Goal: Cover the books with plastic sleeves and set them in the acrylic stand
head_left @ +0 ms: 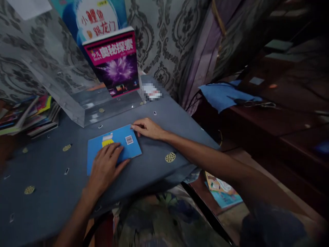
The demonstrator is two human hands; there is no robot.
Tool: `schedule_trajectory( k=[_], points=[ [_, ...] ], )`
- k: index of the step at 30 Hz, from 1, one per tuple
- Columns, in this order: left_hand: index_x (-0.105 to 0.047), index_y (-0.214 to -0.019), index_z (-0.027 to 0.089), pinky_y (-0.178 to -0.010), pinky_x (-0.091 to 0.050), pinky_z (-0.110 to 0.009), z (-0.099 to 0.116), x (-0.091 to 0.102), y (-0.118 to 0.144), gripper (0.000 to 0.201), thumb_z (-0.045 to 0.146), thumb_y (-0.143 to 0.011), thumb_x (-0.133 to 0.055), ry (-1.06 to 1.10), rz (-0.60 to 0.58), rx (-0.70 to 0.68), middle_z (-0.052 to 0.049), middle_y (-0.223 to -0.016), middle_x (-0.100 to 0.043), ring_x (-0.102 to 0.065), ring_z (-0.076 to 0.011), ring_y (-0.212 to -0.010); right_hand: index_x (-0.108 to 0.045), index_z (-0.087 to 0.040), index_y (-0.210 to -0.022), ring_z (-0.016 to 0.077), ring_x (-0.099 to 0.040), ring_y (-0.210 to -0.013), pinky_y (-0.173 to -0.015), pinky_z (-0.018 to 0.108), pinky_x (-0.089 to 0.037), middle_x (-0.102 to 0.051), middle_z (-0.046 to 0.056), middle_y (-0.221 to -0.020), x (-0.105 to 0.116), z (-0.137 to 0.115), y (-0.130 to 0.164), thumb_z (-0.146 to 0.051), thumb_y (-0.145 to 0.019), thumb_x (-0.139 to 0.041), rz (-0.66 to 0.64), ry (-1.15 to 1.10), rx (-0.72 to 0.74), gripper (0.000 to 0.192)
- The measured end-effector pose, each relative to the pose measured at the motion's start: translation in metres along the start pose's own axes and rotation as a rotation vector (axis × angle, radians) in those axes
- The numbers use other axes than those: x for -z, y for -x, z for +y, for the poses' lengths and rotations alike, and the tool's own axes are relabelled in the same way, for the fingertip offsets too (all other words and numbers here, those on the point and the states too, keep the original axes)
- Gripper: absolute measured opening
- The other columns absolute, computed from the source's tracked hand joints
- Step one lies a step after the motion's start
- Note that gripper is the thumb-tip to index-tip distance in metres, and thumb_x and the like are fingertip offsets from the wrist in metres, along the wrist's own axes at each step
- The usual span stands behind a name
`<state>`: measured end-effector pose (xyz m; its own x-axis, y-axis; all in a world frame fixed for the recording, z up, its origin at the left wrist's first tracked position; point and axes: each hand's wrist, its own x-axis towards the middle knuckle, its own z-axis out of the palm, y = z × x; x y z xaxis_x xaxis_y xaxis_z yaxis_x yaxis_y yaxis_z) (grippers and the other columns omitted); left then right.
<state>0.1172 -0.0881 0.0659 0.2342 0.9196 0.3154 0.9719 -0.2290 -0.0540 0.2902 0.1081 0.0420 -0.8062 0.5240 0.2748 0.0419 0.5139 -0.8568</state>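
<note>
While the grey bench (154,164) carries the clear stand (77,99) with its purple book (115,63), the blue booklet (113,145) lies flat. The left hand (106,168) presses it with open fingers; the right hand (147,128) pinches its far corner. Turning it over seems the step in hand, calling for a clean lift; its underside is hidden.
</note>
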Motion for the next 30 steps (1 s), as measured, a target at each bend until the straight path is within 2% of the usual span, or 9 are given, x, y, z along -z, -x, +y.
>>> schedule_trajectory(
  k=[5,11,15,20,25,30],
  points=[
    [-0.061,-0.125,0.012,-0.093,-0.052,-0.046,0.022,-0.009,-0.018,0.038,0.04,-0.101,-0.051,-0.061,-0.012,-0.077,-0.016,-0.124,-0.068,-0.061,-0.0321,-0.114,-0.064,-0.014,-0.076,0.0123,-0.054,-0.065,-0.065,0.024,-0.038,-0.063,0.0,-0.068,-0.004,-0.008,0.011,-0.034,-0.096,-0.051,0.076,-0.056,0.047,0.032],
    [-0.064,-0.122,0.009,-0.091,-0.053,-0.043,0.025,-0.012,-0.019,0.036,0.035,-0.102,-0.049,-0.1,0.052,-0.134,-0.017,-0.117,-0.071,-0.065,-0.0309,-0.109,-0.07,-0.013,-0.089,0.014,-0.06,-0.069,-0.067,0.025,-0.044,-0.071,0.002,-0.078,-0.006,-0.015,0.041,-0.034,-0.097,-0.05,0.034,-0.065,0.078,0.03],
    [-0.066,-0.121,0.011,-0.091,-0.055,-0.042,0.024,-0.013,-0.017,0.035,0.034,-0.102,-0.049,-0.089,0.062,-0.143,-0.017,-0.118,-0.072,-0.067,-0.0303,-0.109,-0.072,-0.014,-0.102,0.0151,-0.066,-0.078,-0.076,0.027,-0.048,-0.074,0.004,-0.087,-0.003,-0.015,0.058,-0.031,-0.097,-0.052,0.024,-0.042,0.086,0.027],
    [-0.067,-0.121,0.012,-0.09,-0.057,-0.043,0.023,-0.012,-0.017,0.034,0.033,-0.102,-0.049,-0.075,0.053,-0.135,-0.016,-0.119,-0.073,-0.068,-0.03,-0.108,-0.072,-0.015,-0.107,0.0141,-0.064,-0.08,-0.078,0.028,-0.049,-0.071,0.004,-0.091,-0.005,-0.014,0.059,-0.029,-0.097,-0.053,0.079,0.005,0.115,0.026],
    [-0.068,-0.121,0.011,-0.087,-0.059,-0.043,0.021,-0.012,-0.016,0.034,0.033,-0.101,-0.052,-0.099,0.03,-0.142,-0.016,-0.12,-0.073,-0.069,-0.0301,-0.108,-0.071,-0.014,-0.111,0.015,-0.064,-0.082,-0.078,0.029,-0.051,-0.069,0.006,-0.094,-0.009,-0.012,0.057,-0.03,-0.097,-0.055,0.055,0.015,0.174,0.027],
    [-0.068,-0.12,0.01,-0.085,-0.059,-0.041,0.02,-0.011,-0.016,0.032,0.03,-0.101,-0.051,-0.129,0.057,-0.186,-0.016,-0.119,-0.074,-0.069,-0.0297,-0.107,-0.07,-0.016,-0.115,0.0165,-0.065,-0.09,-0.084,0.031,-0.052,-0.071,0.006,-0.098,-0.008,-0.012,0.058,-0.027,-0.097,-0.055,0.005,0.008,0.16,0.026]
  ],
)
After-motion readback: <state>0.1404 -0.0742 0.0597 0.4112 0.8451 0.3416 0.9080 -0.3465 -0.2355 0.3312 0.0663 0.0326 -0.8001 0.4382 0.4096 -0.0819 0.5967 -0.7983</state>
